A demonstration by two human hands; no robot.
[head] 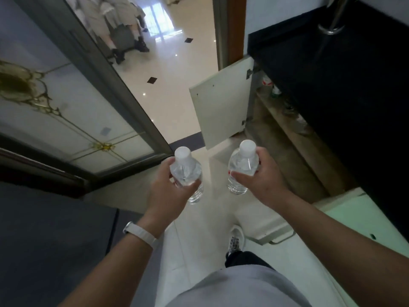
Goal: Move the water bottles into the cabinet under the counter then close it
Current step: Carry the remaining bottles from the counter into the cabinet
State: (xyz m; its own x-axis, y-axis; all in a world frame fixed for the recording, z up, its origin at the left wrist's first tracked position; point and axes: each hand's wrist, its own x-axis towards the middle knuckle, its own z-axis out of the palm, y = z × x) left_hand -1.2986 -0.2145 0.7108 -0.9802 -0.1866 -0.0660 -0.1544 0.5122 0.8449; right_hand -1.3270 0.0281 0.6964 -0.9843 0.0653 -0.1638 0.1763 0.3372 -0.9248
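Forearms out, fingers of left hand clasp one water bottle, right hand a second bottle; best crouch at open cabinet, setting both upright.

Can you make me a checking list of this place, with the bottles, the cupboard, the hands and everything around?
Surface: black counter; shiny tiled floor.
Job's things: two capped water bottles, left bottle and right bottle, upright, not yet in the cabinet; cabinet door open.
Clutter: small items inside the cabinet, too blurred to name.
Hands: left hand grips the left bottle; right hand grips the right bottle.
Cables: nothing seen.
Surroundings: glass door; people's legs far off.
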